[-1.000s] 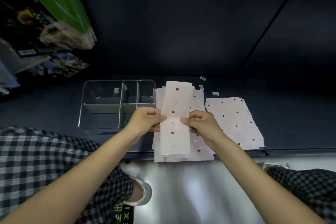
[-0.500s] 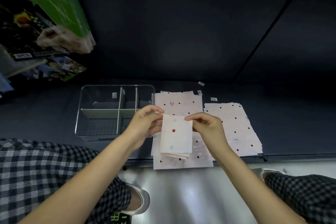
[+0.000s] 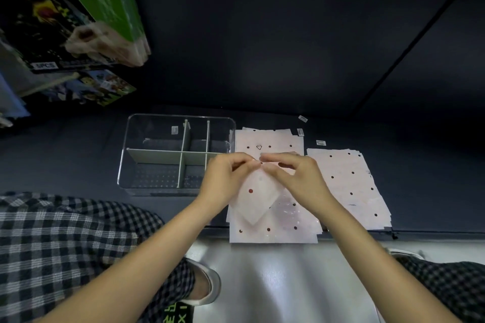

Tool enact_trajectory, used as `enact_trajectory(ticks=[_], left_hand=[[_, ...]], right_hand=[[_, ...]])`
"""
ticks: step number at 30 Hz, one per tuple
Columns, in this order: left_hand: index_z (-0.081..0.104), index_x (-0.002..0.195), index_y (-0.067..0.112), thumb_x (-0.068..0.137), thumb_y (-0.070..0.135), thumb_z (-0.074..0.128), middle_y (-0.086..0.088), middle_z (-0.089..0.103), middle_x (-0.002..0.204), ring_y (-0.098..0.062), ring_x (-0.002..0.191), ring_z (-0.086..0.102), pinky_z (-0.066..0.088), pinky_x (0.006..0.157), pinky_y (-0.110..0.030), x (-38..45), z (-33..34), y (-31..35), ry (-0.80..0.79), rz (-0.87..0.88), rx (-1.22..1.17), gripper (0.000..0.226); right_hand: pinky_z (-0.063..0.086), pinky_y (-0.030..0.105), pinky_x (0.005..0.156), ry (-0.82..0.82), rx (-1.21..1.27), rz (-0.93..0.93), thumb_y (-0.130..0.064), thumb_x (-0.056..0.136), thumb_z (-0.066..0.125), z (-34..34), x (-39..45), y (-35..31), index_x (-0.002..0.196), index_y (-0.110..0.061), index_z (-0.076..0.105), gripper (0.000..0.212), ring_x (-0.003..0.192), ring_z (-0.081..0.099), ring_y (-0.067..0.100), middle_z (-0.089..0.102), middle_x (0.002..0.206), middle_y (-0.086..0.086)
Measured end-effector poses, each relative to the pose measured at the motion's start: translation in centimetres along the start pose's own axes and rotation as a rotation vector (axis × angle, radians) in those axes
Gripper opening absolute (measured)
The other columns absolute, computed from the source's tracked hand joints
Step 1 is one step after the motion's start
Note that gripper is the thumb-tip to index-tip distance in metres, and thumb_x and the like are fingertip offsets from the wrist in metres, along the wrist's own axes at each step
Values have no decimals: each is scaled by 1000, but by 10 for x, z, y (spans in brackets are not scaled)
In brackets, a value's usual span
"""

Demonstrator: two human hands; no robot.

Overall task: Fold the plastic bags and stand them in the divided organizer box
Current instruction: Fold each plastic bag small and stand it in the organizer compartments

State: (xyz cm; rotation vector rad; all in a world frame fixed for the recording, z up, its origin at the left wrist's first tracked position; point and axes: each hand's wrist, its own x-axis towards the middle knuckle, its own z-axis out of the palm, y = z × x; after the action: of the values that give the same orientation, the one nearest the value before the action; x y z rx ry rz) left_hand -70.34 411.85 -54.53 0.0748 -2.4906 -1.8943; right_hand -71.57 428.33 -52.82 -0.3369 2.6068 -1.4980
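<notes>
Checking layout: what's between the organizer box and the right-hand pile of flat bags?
Head view: another flat bag stack, with both hands holding a folded bag over it.

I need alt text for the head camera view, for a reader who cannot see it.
Two bare hands, left hand and right hand, pinch the top of a folded polka-dot plastic bag above a flat bag stack. An empty clear divided organizer box sits to the left, a second stack to the right.
</notes>
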Motion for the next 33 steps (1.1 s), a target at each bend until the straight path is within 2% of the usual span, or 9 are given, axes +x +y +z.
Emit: enact_trajectory(ticks=[3,6,11,16,19,22,26,30,33], left_hand=[[75,80,14,86,19,66,2,72,75,-15,74,65,50,72,-31,-1,-3,0,4,93,106,12],[75,79,16,86,16,66,8,72,74,-9,74,65,50,74,-28,0,-11,0,47,135,129,11],[69,69,33,84,15,68,22,68,70,5,71,61,46,66,-9,12,-31,2,105,107,15,24],[73,72,20,78,8,74,0,73,72,-9,69,67,55,67,-21,22,-55,-6,-119,-138,-53,14],[72,73,16,80,5,71,3,72,68,-6,66,67,51,61,-13,25,-67,-12,-134,-189,-66,13],[70,83,12,86,7,65,-4,72,81,-10,72,67,54,58,-16,27,-76,-17,-49,-173,-125,8],[68,88,11,84,4,67,-6,73,84,-14,71,67,54,56,-16,25,-87,-27,-13,-218,-187,8],[67,77,11,85,2,66,0,70,70,-9,59,62,53,55,-15,25,-105,-42,242,-251,-274,12],[66,89,15,87,9,64,2,70,77,-10,70,64,55,66,-22,25,-120,-60,447,-282,-235,7]], right_hand=[[47,20,81,-57,-150,-11,-25,83,69,6,9,-8,88,-28,76,9,86,62,2,70,82,-19],[51,32,74,-55,-171,-13,-23,81,71,3,12,-10,75,-24,75,7,75,64,14,72,73,-9],[43,11,59,-13,-124,10,-20,79,74,-4,16,-12,64,-33,70,20,63,59,1,68,67,-17],[43,7,60,48,-37,31,-16,80,73,-12,30,-16,66,-28,70,19,61,59,-2,69,67,-17],[45,8,59,41,-61,25,-16,81,72,-14,40,-19,67,-30,70,21,64,61,0,70,70,-14],[44,5,59,32,-62,23,-18,81,71,-4,51,-24,67,-33,69,21,66,61,-6,69,69,-19],[49,11,63,6,20,60,-17,82,70,14,71,-28,74,-25,73,12,65,63,-2,71,70,-11],[43,8,54,-79,67,92,-14,82,70,45,94,-37,69,-28,71,19,63,64,-2,71,65,-11],[48,13,59,-138,58,92,-15,82,71,80,113,-46,66,-27,68,20,62,65,0,70,61,-11]])
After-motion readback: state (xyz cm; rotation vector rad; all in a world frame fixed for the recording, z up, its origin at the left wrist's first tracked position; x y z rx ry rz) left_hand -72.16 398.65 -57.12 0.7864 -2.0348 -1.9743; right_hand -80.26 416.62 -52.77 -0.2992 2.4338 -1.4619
